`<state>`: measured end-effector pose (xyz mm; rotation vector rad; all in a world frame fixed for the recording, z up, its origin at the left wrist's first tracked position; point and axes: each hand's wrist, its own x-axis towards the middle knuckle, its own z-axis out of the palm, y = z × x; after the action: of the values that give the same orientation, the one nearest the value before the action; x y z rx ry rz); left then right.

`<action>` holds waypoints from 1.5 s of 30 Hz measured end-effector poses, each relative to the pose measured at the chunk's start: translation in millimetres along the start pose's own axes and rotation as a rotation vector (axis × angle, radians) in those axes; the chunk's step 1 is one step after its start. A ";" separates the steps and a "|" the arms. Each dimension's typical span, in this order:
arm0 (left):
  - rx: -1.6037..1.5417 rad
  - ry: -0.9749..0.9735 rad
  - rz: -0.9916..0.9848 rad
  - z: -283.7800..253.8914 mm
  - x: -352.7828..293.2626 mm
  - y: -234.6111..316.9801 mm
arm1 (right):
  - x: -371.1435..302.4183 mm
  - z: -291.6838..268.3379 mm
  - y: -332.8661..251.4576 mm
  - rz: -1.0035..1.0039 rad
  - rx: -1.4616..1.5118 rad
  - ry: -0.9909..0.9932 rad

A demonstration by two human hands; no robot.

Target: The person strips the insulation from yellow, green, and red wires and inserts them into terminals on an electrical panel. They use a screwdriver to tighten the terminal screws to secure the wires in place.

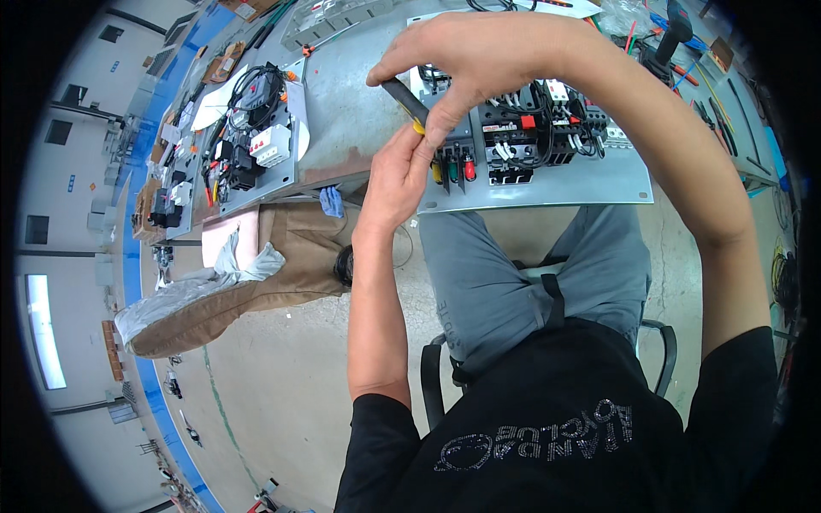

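My right hand (pixel 466 64) reaches over the far part of a metal mounting plate (pixel 547 192), fingers curled toward a black-handled tool (pixel 404 100) with a yellow part. Its thumb presses near the tool's yellow end; the exact kind of tool is hidden. From below, my left hand (pixel 395 175) is closed with its fingertips at that same end, touching my right thumb. Beside the left hand, yellow, green and red wire ends (pixel 453 168) hang from a dark grey device (pixel 460 128). Black terminal blocks and contactors (pixel 509 141) with bundled wires fill the plate's middle.
A second plate (pixel 282 177) with wired components lies at the left on the metal table (pixel 338 128). A blue cloth (pixel 332 202) hangs at its edge. Brown fabric with grey cloth (pixel 248 269) is below. A cordless drill (pixel 671 38) and hand tools are at the far right.
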<state>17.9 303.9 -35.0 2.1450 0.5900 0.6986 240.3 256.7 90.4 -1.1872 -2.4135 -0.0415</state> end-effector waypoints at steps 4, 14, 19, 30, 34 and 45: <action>-0.084 0.026 -0.012 -3.0 -1.3 -8.7 | 19.9 -22.6 -16.1 0.027 -0.050 -0.103; -0.202 0.026 -0.055 -3.6 -3.5 -17.1 | 21.8 -31.1 -21.2 0.129 0.078 -0.264; -0.158 -0.005 -0.067 -5.2 -1.7 -9.4 | 27.8 -34.9 -30.0 -0.155 -0.063 -0.269; -0.198 -0.061 -0.096 -4.6 -2.5 -19.8 | 48.4 -17.9 -37.3 0.362 0.024 -0.436; -0.218 -0.084 -0.085 -8.7 -3.4 -21.7 | 46.6 -35.9 -35.7 -0.006 -0.107 -0.447; -0.230 -0.065 -0.068 -6.4 -4.2 -31.0 | 63.3 -25.6 -43.9 0.553 0.188 -0.446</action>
<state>5.1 322.8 -57.4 1.9181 0.5193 0.6250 183.2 270.6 146.3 -1.8767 -2.2676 0.6674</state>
